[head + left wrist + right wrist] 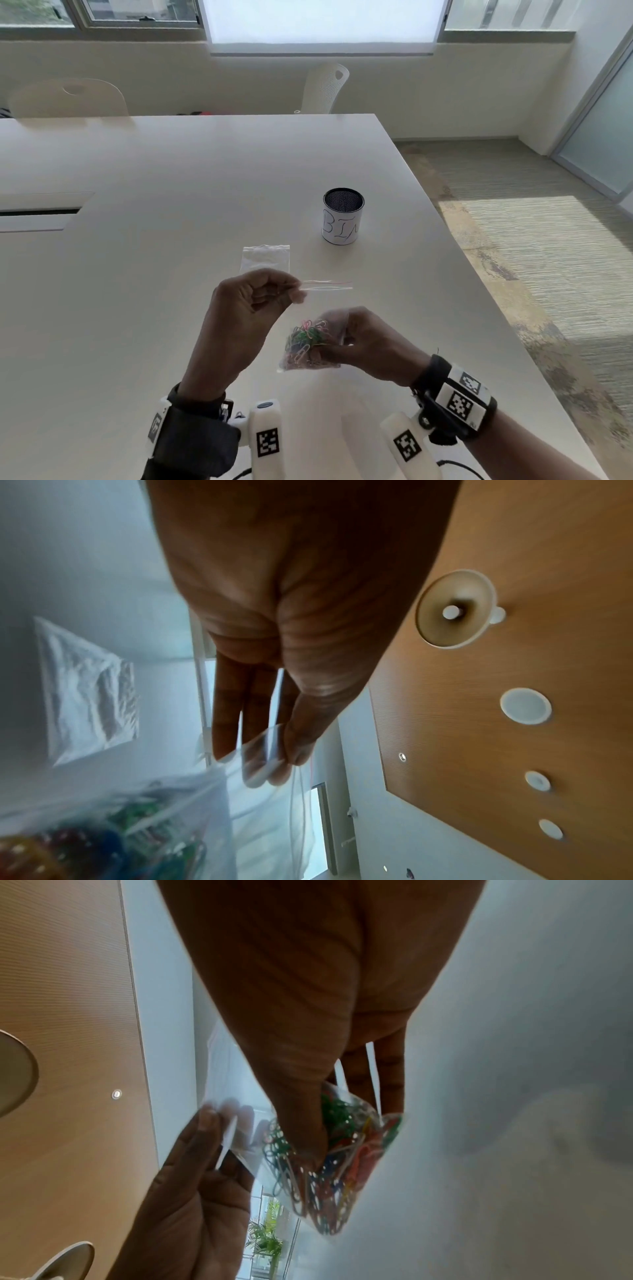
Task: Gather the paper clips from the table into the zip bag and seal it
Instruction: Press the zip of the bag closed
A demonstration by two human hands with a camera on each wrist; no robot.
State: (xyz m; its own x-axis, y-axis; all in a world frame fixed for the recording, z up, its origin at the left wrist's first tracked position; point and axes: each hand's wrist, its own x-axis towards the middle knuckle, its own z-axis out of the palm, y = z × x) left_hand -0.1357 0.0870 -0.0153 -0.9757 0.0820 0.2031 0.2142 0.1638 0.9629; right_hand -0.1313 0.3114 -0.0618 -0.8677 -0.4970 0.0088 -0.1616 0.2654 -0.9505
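I hold the zip bag (310, 342) off the bench (137, 274), its paper clips (305, 337) already inside in a tangle too dense to count; my right hand (363, 342) grasps the filled body while my left hand (253, 301) pinches the open top strip (327, 285) at one end. I judge the sealing step is in hand: next the two lips must be lined up and pressed shut along their length. I count one filled bag, one empty bag (265, 258) lying flat beyond and one mesh cup (342, 216).
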